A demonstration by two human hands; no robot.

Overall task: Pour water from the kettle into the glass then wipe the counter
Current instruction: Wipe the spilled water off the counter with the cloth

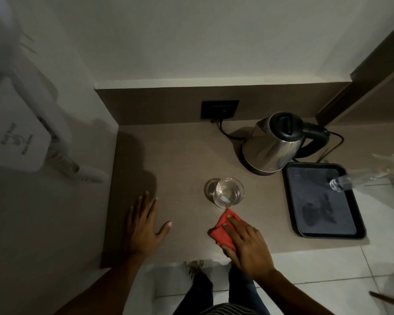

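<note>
A steel kettle (273,144) with a black lid and handle stands on its base at the back right of the counter (168,160). A clear glass (229,192) holding water sits mid-counter. Just in front of the glass lies a folded red cloth (223,230), and my right hand (246,244) presses flat on it, fingers pointing toward the glass. My left hand (143,226) rests palm down on the counter to the left, fingers spread, holding nothing.
A black tray (323,198) lies at the right edge, with a clear bottle (341,184) over its far corner. The kettle's cord (225,133) runs to a wall socket (220,109). A wall-mounted white phone (21,133) hangs at left. The counter's front edge is near my legs.
</note>
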